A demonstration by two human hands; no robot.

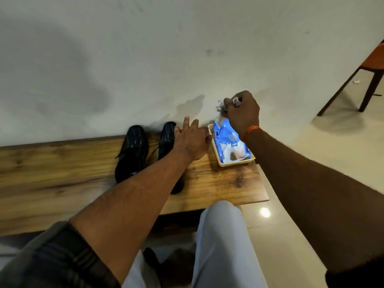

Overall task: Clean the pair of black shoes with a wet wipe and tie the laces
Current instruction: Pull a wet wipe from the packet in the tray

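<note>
pale scuffed wall [145,59] fills the upper view, glossy cream floor tiles [311,152] to the right, dark-legged chair with orange seat [372,65] at far right edge. wooden table [52,173] butts against the wall, grain running lengthwise. person's light trouser leg [220,242] shows below the table's near edge. pair of black shoes [133,152] stands on the table, toes to the wall, side by side; laces on the left shoe look loose, the right shoe partly hidden by the left forearm. beige tray [232,163] sits just right of the shoes, near the table's right end, holding a blue wipe packet [228,142]. left hand [192,140] is reached out between shoes and tray, fingers straight and spread, holding nothing. right hand [242,112] is raised above the packet, fingers curled, pinching a white wet wipe [223,104], blurred. orange thread band [250,133] on the right wrist.
</note>
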